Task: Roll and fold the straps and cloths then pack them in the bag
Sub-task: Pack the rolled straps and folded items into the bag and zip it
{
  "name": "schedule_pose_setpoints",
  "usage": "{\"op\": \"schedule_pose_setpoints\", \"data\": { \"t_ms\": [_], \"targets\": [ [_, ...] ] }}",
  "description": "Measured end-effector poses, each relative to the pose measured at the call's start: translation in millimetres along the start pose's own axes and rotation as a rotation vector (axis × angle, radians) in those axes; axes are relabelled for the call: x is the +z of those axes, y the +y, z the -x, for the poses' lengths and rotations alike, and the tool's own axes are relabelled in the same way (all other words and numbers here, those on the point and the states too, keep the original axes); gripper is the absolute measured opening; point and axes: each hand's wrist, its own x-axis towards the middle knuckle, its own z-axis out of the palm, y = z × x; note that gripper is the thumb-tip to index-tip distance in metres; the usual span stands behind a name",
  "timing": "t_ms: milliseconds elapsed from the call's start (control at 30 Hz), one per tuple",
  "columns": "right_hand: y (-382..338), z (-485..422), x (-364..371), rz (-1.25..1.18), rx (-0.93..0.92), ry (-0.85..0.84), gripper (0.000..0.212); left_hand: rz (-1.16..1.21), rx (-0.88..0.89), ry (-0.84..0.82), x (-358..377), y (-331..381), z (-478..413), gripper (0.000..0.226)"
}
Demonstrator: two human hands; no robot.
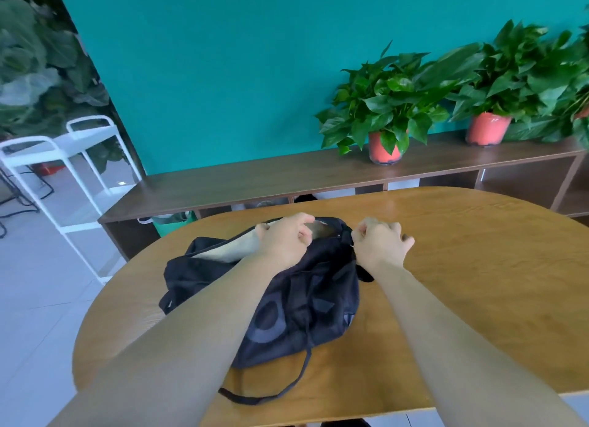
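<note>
The left forearm (pixel 191 324) and the right forearm (pixel 436 324) are bare, long and slim, uncovered down to the lower edge of the view. The left grip (pixel 287 240) and the right grip (pixel 379 245) are bare hands, nails too blurred to tell.

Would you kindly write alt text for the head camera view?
The left hand and right hand grip the top of a black bag on a wooden table, pale cloth showing in its opening. Potted plants stand on a shelf behind.
</note>
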Motion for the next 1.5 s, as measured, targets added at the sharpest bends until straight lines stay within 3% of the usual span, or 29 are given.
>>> {"op": "schedule_pose_setpoints", "data": {
  "t_ms": [100, 233, 433, 567, 700, 800, 900, 1000, 1067, 1233, 1300, 1400, 1500],
  "targets": [
    [-28.8, 10.9, 0.1, 0.029, -0.147, 0.050, 0.023, -0.058, -0.045, 0.117, -29.9, -31.0, 17.3, 0.041],
    [-79.2, 31.6, 10.4, 0.029, -0.357, -0.047, 0.026, -0.100, -0.162, 0.163, -77.2, -90.8, 45.1, 0.037],
    [-161.2, 68.2, 47.4, -0.010, -0.477, -0.215, 0.030, -0.079, -0.414, 0.164, -122.8, -182.9, 78.5, 0.038],
    [-208.3, 84.5, 80.1, -0.017, -0.485, -0.337, 0.032, -0.084, -0.535, 0.062, -121.4, -229.0, 82.9, 0.035],
    [-241.1, 92.9, 103.8, 0.141, -0.384, -0.471, 0.033, -0.139, -0.478, -0.035, -121.2, -227.7, 87.6, 0.041],
    [-252.2, 95.1, 115.0, 0.183, -0.348, -0.542, 0.026, -0.046, -0.437, -0.072, -110.7, -230.1, 83.9, 0.040],
    [-254.2, 89.3, 115.6, -0.079, -0.317, -0.518, 0.012, 0.182, -0.453, -0.073, -104.3, -233.6, 75.4, 0.032],
    [-249.8, 79.7, 113.6, -0.349, -0.330, -0.544, 0.016, 0.472, -0.450, -0.002, -107.4, -230.2, 71.0, 0.020],
    [-245.3, 79.7, 112.2, -0.405, -0.338, -0.564, 0.023, 0.549, -0.424, 0.027, -110.6, -228.1, 67.1, 0.019],
    [-239.8, 80.8, 108.8, -0.235, -0.392, -0.486, 0.015, 0.548, -0.413, 0.085, -113.1, -223.6, 61.6, 0.024],
    [-243.8, 84.1, 101.7, -0.113, -0.420, -0.336, 0.015, 0.471, -0.420, 0.121, -110.1, -225.7, 61.5, 0.029],
    [-257.1, 88.8, 95.7, 0.004, -0.571, -0.096, 0.032, 0.443, -0.410, 0.165, -106.6, -229.9, 61.2, 0.033],
    [-273.5, 91.4, 100.8, 0.095, -0.670, -0.133, 0.031, 0.463, -0.348, 0.215, -101.4, -238.0, 55.6, 0.046]
  ]
}}
